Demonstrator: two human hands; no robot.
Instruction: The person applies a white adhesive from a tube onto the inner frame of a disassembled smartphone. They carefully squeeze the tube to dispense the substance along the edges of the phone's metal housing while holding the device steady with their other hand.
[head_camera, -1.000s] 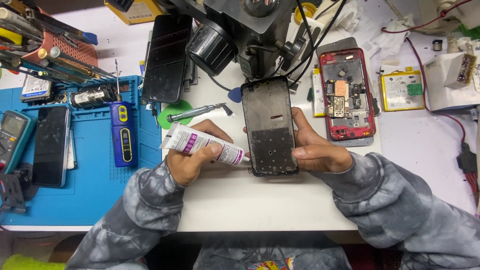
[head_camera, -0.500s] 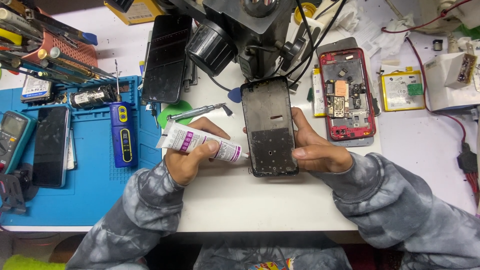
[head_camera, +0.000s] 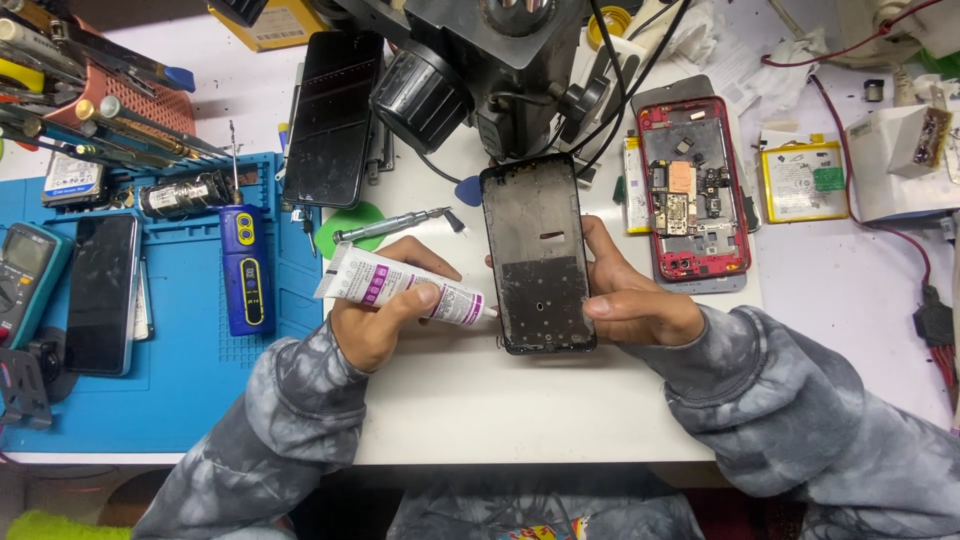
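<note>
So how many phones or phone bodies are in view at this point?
4. A black frame held by the right hand; an opened red one right of it; a dark one at top; another on the blue mat. Clutter may hide more.

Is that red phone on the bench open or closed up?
Open. The red phone lies with its cover off, circuit boards and inner parts bare.

Left hand (head_camera: 375, 320) curled in a grip, right hand (head_camera: 630, 300) cupped with fingers wrapped, both forearms angled inward

Two hands (head_camera: 385, 315), one glue tube (head_camera: 400, 287)
</note>
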